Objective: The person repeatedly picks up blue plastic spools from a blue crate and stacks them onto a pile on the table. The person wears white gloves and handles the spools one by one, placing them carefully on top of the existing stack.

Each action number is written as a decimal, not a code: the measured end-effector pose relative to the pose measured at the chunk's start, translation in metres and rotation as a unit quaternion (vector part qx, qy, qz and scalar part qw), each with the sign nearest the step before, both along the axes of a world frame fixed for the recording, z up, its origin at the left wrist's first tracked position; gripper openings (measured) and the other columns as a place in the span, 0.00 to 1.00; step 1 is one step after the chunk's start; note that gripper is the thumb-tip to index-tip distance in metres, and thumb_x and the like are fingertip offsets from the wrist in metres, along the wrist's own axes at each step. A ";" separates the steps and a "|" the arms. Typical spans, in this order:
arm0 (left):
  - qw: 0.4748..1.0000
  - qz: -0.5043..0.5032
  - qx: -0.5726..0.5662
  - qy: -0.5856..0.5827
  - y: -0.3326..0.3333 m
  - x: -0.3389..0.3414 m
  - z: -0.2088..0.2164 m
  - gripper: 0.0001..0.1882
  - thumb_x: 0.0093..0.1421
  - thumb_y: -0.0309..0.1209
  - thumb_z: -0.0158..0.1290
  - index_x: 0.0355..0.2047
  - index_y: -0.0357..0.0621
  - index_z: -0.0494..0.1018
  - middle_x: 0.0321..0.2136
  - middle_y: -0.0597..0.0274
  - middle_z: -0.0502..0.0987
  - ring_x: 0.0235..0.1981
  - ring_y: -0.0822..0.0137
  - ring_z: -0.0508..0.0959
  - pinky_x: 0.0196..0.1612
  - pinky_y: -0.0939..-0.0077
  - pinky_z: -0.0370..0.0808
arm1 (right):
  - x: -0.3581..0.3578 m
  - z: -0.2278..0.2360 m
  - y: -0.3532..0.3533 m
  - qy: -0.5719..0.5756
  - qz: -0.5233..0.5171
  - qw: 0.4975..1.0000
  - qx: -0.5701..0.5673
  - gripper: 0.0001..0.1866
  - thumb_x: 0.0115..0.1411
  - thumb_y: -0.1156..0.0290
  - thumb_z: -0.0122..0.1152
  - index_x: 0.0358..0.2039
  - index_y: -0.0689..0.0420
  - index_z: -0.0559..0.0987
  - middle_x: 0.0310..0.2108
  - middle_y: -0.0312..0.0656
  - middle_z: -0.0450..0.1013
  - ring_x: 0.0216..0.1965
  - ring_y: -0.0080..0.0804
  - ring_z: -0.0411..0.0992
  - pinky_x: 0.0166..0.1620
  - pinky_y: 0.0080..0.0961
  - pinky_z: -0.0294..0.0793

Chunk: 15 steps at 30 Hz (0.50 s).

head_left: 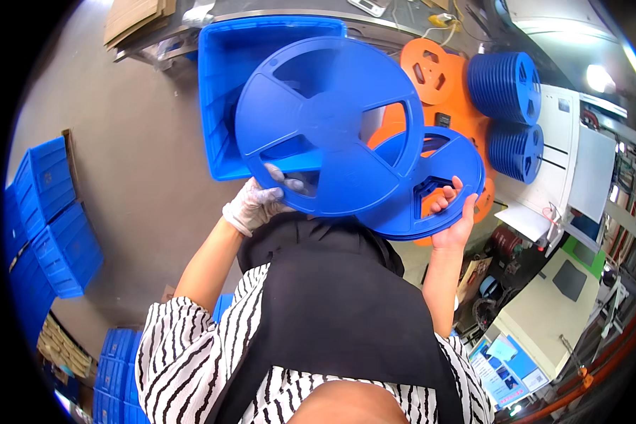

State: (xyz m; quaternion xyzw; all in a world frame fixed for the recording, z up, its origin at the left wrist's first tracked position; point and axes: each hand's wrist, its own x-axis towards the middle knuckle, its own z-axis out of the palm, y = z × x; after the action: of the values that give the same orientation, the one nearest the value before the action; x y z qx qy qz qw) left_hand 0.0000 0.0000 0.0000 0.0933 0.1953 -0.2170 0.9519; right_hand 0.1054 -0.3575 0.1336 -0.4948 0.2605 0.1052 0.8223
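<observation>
In front of my chest, my left hand [254, 203], in a pale glove, is closed on the lower left rim of a large blue plastic reel disc [336, 124] with wide cutouts. Its fingertips show through a cutout. Partly behind that disc, lower and to the right, are more blue reel discs [396, 215], seemingly stacked; how many I cannot tell. My bare right hand [458, 220] grips their right edge, fingers reaching into a cutout and thumb along the rim. The large disc overlaps the others, hiding their left part.
A blue bin [222, 92] stands behind the large disc, by a workbench. Orange reels [425, 69] lie to its right, beside two stacks of ribbed blue reels [498, 86]. Blue crates [67, 247] are piled at the left. A pale cabinet [544, 311] stands at the lower right.
</observation>
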 end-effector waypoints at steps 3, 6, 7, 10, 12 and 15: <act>1.000 -0.006 0.006 0.013 0.003 0.005 0.008 0.17 0.55 0.19 0.58 0.42 0.49 0.68 0.43 0.51 0.75 0.51 0.49 0.75 0.50 0.50 0.78 | 0.005 0.002 0.011 0.026 -0.012 0.998 -0.047 0.26 0.68 0.47 0.43 0.54 0.55 0.68 0.38 0.40 0.73 0.29 0.24 0.70 0.34 0.23 0.73; 0.999 -0.004 0.028 0.020 0.012 0.008 0.005 0.19 0.54 0.20 0.59 0.44 0.49 0.67 0.44 0.49 0.75 0.51 0.50 0.75 0.49 0.54 0.79 | 0.007 -0.004 0.021 0.056 -0.014 0.993 -0.101 0.25 0.68 0.49 0.44 0.54 0.56 0.68 0.41 0.40 0.72 0.32 0.27 0.70 0.36 0.25 0.73; 0.998 -0.005 0.054 0.028 0.012 0.009 -0.001 0.19 0.54 0.20 0.59 0.44 0.48 0.67 0.44 0.49 0.75 0.51 0.50 0.75 0.49 0.54 0.80 | 0.007 -0.007 0.019 0.063 -0.011 0.991 -0.121 0.25 0.68 0.50 0.45 0.54 0.57 0.69 0.43 0.40 0.71 0.34 0.29 0.71 0.37 0.26 0.74; 0.984 -0.012 0.165 0.063 0.016 0.013 -0.018 0.19 0.54 0.19 0.57 0.45 0.48 0.67 0.44 0.50 0.75 0.51 0.50 0.75 0.49 0.55 0.79 | 0.000 -0.014 0.010 0.066 0.004 0.980 -0.188 0.26 0.67 0.50 0.46 0.54 0.59 0.69 0.51 0.41 0.66 0.42 0.37 0.72 0.38 0.29 0.74; 0.958 -0.030 0.272 0.084 0.018 0.013 -0.057 0.20 0.54 0.15 0.53 0.45 0.47 0.67 0.43 0.52 0.76 0.44 0.60 0.78 0.46 0.63 0.80 | -0.003 -0.014 0.006 0.062 0.007 0.980 -0.191 0.25 0.67 0.51 0.47 0.53 0.60 0.69 0.50 0.41 0.66 0.42 0.38 0.74 0.36 0.28 0.74; 0.909 -0.092 0.395 0.092 0.013 0.029 -0.106 0.21 0.51 0.11 0.48 0.42 0.48 0.69 0.38 0.59 0.75 0.38 0.68 0.76 0.38 0.73 0.75 | -0.006 -0.013 0.010 0.051 -0.005 0.982 -0.184 0.26 0.67 0.49 0.46 0.51 0.59 0.69 0.50 0.43 0.67 0.42 0.40 0.76 0.31 0.23 0.73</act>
State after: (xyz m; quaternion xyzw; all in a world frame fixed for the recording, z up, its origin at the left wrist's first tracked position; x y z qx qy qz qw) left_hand 0.0295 0.0134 -0.1059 0.4594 0.3423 -0.2165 0.7906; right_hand 0.0992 -0.3473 0.1204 -0.6302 0.3197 0.0761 0.7035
